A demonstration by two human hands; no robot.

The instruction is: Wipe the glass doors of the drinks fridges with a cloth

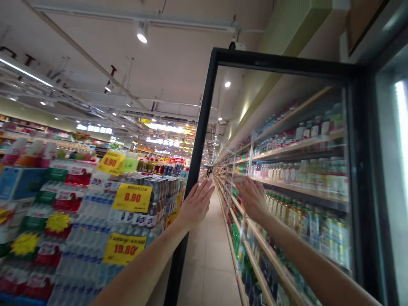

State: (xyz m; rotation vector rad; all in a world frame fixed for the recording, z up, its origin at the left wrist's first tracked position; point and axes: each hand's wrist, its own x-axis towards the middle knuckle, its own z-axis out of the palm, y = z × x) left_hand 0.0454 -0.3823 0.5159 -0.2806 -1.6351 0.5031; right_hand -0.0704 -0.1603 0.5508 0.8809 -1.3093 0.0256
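Note:
A glass cooler door (287,127) with a black frame (200,140) stands swung open in front of me. My left hand (196,204) is stretched out flat with fingers together, at the frame's left edge. My right hand (251,197) is spread open at the glass pane, about mid-height; I cannot tell if it touches the glass. Neither hand holds anything. Through the glass I see shelves of bottled drinks (302,174).
On the left stand stacked packs of bottled water (95,221) with yellow price tags (132,197). A tiled aisle (210,255) runs ahead between them and the long drink shelves on the right. A person (208,171) stands far down the aisle. The cooler's lit interior (400,170) is at far right.

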